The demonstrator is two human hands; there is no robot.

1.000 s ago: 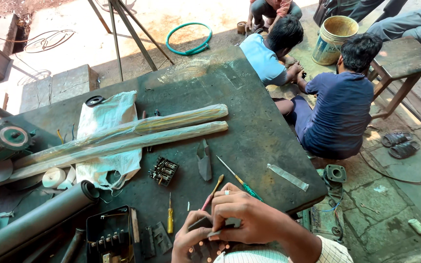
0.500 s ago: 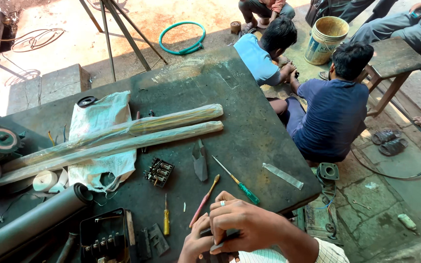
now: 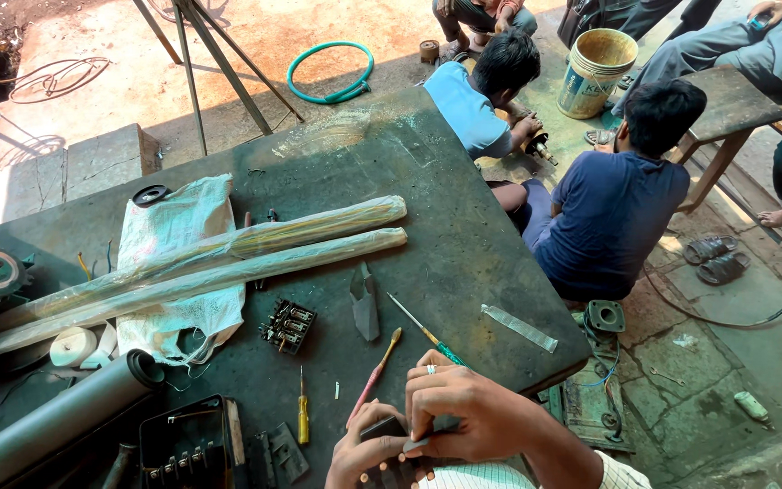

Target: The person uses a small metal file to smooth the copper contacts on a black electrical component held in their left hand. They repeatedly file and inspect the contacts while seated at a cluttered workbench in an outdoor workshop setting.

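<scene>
Both hands at counter (image 3: 427, 208) edge — right hand (image 3: 463, 412) and left hand (image 3: 366, 450) gripping one small dark part (image 3: 389, 428) — screwdrivers just beside.

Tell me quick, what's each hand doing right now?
Left hand: closed around a small dark part.
Right hand: fingers curled, gripping the same part from above.

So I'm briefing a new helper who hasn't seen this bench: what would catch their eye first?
Probably the two long wrapped rolls lying slantwise across the dark worktable, over a white sack. Next, at the near edge, the left hand and right hand close together around a small dark part. Beyond the far corner, two people crouch on the ground beside a pale bucket.
</scene>
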